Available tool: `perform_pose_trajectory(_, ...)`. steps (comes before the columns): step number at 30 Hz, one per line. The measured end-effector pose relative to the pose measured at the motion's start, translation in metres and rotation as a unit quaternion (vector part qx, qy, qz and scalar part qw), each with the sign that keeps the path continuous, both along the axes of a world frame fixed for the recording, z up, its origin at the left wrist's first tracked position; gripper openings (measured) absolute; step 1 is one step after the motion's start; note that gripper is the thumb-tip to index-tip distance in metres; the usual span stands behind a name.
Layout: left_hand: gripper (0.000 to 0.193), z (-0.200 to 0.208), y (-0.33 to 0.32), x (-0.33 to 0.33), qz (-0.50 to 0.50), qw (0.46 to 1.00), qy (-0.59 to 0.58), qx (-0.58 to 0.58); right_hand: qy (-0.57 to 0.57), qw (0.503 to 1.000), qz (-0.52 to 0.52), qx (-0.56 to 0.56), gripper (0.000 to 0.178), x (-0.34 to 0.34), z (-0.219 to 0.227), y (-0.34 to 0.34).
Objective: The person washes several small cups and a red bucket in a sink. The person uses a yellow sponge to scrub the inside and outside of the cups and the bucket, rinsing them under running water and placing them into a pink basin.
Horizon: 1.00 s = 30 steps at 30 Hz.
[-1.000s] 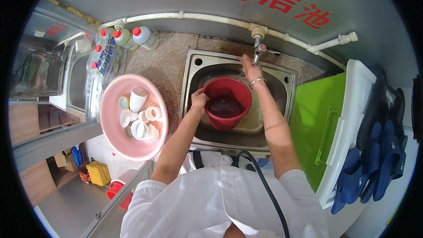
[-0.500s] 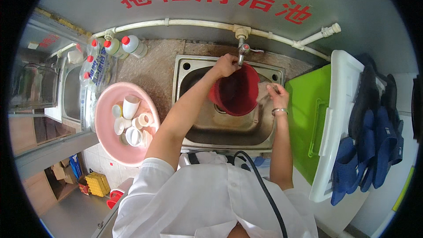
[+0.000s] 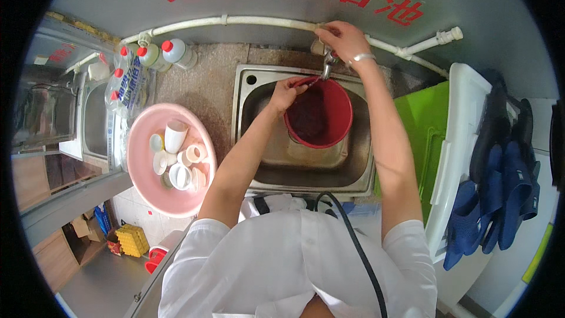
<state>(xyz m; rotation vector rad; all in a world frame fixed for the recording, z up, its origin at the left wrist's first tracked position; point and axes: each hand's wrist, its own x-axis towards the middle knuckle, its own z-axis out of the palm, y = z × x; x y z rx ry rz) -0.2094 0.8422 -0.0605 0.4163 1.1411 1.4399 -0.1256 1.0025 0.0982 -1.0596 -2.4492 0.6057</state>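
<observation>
Hands meet at the top centre of the frame, over a steel sink (image 3: 253, 91) set into a speckled counter. The left hand (image 3: 286, 93) grips the rim of a red bucket (image 3: 321, 119), fingers curled over its upper left edge, and holds the bucket tilted inside the sink, its mouth facing up toward the camera. The inside of the bucket looks dark and wet. The right hand (image 3: 344, 40) is raised above it, closed around the tap (image 3: 325, 65) where it comes off a white pipe (image 3: 235, 22) running along the grey wall; a pale bracelet sits on that wrist. The tap's spout hangs just over the bucket's upper rim.

Left of the sink, in the middle left of the frame, a pink basin (image 3: 147, 182) rests on the counter with several white cups (image 3: 175, 136) lying and standing in it. Above the basin, in the upper left, plastic bottles with red caps (image 3: 170, 51) stand near the wall. To the right of the sink lies a green board (image 3: 421, 135), and beyond it a white tray (image 3: 456, 141) stands on edge. Dark blue slippers (image 3: 506, 182) hang in a bunch at the far right. A black cable (image 3: 353, 241) runs down over the person's white shirt at the bottom centre.
</observation>
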Motion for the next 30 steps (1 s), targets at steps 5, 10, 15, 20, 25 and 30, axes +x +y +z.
perform_pose_trajectory(5,0.027,0.004,-0.027,-0.004,0.088,0.99,-0.102,-0.046,-0.114,0.985,0.051,-0.119,0.028,-0.018,0.0,0.006)
perform_pose_trajectory(10,0.027,0.012,-0.046,0.004,0.175,0.969,-0.169,-0.032,0.129,0.989,0.008,-0.072,0.026,0.016,-0.007,0.001)
perform_pose_trajectory(15,0.028,0.004,-0.058,0.02,0.311,0.942,-0.12,-0.037,0.221,0.96,-0.116,-0.128,0.014,0.091,-0.047,-0.063)
perform_pose_trajectory(20,0.033,0.003,-0.061,0.039,0.395,0.913,-0.037,-0.091,-0.032,0.992,0.111,0.058,0.043,0.102,-0.055,-0.167)
perform_pose_trajectory(25,0.042,0.012,-0.079,0.048,0.346,0.934,-0.021,-0.085,-0.129,0.967,0.204,0.078,0.024,0.101,-0.078,-0.163)
perform_pose_trajectory(30,0.053,0.046,-0.103,0.0,0.109,0.975,-0.066,-0.183,-0.053,0.951,0.292,0.084,0.02,0.126,-0.07,-0.121)
